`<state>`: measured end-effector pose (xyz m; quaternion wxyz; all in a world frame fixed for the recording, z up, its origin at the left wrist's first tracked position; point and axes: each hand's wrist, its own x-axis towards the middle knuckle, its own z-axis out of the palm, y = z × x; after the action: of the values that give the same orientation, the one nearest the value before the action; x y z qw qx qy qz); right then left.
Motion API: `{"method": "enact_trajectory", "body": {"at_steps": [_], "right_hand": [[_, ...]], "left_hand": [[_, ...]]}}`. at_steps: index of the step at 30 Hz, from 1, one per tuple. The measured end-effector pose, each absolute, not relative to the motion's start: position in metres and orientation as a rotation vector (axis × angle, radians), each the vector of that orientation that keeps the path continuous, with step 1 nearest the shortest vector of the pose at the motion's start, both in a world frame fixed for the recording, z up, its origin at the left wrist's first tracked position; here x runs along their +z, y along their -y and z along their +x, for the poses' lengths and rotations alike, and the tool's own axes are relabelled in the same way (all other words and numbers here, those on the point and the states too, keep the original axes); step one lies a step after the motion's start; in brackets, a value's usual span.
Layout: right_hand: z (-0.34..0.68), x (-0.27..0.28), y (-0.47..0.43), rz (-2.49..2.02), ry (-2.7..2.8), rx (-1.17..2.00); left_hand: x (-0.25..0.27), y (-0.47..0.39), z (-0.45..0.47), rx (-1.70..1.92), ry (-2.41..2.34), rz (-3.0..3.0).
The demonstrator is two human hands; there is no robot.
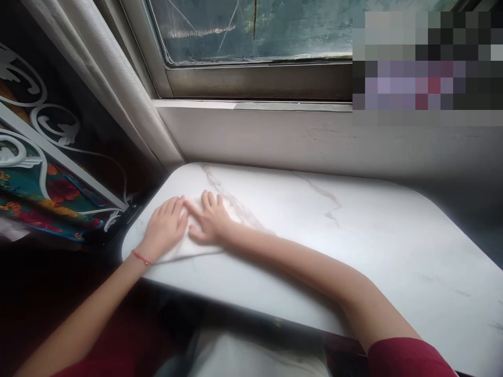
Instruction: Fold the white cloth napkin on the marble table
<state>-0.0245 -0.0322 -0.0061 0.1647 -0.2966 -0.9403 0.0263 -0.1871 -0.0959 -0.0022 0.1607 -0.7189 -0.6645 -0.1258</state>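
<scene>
A pale cloth [196, 248] lies on the left end of a white marble-patterned table [338, 251]. My left hand [165, 229], with a red string bracelet [140, 257] at the wrist, rests flat on the cloth's left side, fingers stretched out. Just to its right, my right hand [211, 220] presses down on the cloth with fingers spread. The two hands almost meet at the fingertips; whether they touch I cannot tell. Parts of the cloth are hidden under both palms.
Behind the table stand a wall [275, 136] and a window [275, 34]. A light curtain [98, 68] hangs at the left, beside white scrolled metalwork [58, 125] with floral fabric [63, 196]. The table's rounded edge runs close to the wall. The upper right is pixelated.
</scene>
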Motion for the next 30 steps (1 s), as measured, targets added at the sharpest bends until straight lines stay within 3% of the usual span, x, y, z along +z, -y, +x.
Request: {"method": "enact_trajectory", "body": {"at_steps": [16,30], "right_hand": [[-0.077,-0.017,-0.115,-1.254,2.482,0.008],[-0.064,-0.013,-0.098,-1.309,2.428,0.025]], "left_hand": [[-0.006,-0.092,-0.223,-0.355,2.042,-2.104],[-0.001,-0.087,-0.217,-0.436,2.078,-2.133]]}}
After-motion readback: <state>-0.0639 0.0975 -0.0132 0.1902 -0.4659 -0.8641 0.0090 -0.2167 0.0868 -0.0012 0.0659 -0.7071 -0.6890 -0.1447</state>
